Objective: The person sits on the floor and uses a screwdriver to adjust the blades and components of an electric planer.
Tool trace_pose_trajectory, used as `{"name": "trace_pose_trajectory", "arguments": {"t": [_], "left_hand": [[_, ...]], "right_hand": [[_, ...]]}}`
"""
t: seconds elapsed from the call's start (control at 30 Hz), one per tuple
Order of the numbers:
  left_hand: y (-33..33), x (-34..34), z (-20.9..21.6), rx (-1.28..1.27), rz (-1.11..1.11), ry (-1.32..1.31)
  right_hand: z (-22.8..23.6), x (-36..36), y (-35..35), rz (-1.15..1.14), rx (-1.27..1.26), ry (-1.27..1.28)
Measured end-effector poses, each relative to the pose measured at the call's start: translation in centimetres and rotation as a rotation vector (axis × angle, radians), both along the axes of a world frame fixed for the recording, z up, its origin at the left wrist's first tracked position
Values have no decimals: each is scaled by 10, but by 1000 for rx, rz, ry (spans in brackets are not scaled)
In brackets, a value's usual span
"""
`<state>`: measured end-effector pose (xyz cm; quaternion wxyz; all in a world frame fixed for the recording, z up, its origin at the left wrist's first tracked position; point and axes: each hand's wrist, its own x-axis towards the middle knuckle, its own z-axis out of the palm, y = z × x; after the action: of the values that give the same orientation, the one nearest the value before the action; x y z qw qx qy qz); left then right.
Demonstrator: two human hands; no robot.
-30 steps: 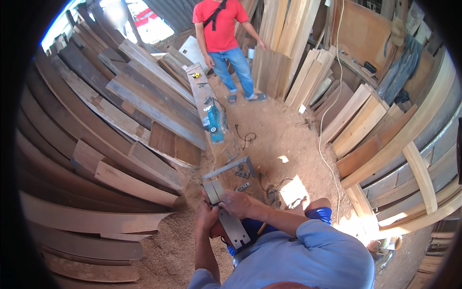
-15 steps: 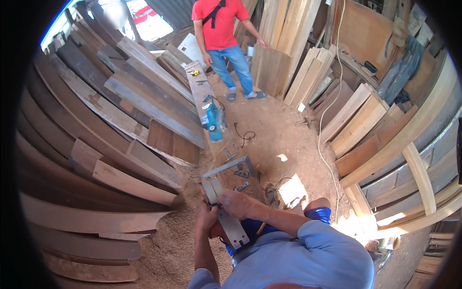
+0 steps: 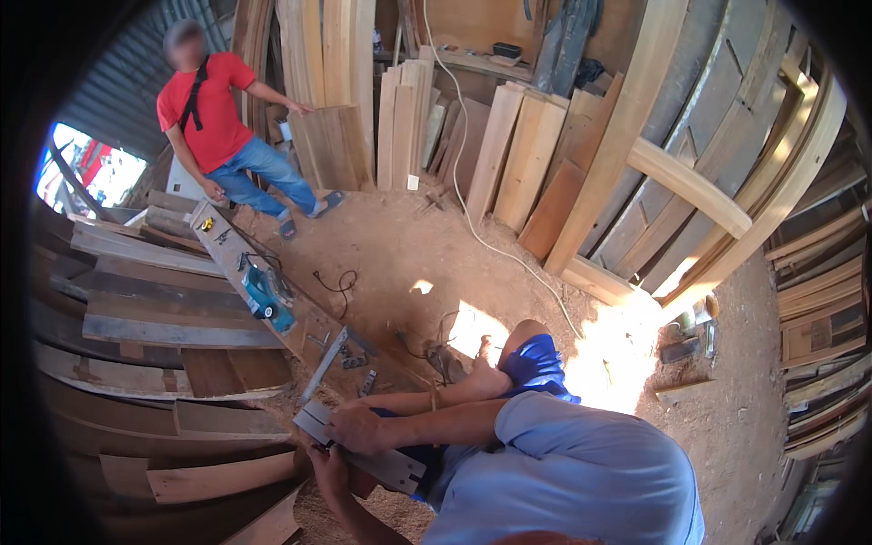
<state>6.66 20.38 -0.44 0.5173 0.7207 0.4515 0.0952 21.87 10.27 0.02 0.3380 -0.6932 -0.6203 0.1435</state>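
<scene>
An electric planer lies across my lap, turned so its flat grey metal sole [image 3: 397, 470] faces up. Over the gap between its two sole plates, my right hand [image 3: 357, 429] is closed with bent fingers pressing down. Below it, my left hand [image 3: 329, 470] wraps the planer's near side, its fingers partly hidden. What the right fingertips pinch there, if anything, is too small to make out. Just beyond my hands, a metal square [image 3: 324, 363] rests by a wooden plank, with small metal parts [image 3: 367, 382] beside it.
A blue power tool [image 3: 269, 301] and a yellow tape measure [image 3: 207, 224] sit on the long plank [image 3: 227, 259]. Another person in a red shirt [image 3: 207, 113] stands at far left, touching a board. Stacked boards [image 3: 182, 318] line the left; a white cable [image 3: 509, 250] crosses the dirt floor.
My view has turned to the right, so the surroundings shift left and tilt. Both hands stay on the planer, the right lying slightly flatter over the gap.
</scene>
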Motion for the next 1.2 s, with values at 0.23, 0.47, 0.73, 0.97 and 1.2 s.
{"name": "trace_pose_trajectory", "arguments": {"t": [0.23, 0.47, 0.73, 0.97, 1.2], "left_hand": [[-2, 6, 12, -23, -38, 27], [10, -3, 3, 23, -58, 92], [8, -16, -8, -16, 46, -86], [1, -7, -9, 9, 72, -91], [-12, 1, 15, -20, 36, -50]], "right_hand": [[-8, -7, 7, -69, -56, -17], [8, 2, 6, 30, -146, -18], [26, 9, 9, 165, -201, -90], [-26, 5, 16, 99, -52, -32], [-15, 3, 9, 76, -54, -93]]}}
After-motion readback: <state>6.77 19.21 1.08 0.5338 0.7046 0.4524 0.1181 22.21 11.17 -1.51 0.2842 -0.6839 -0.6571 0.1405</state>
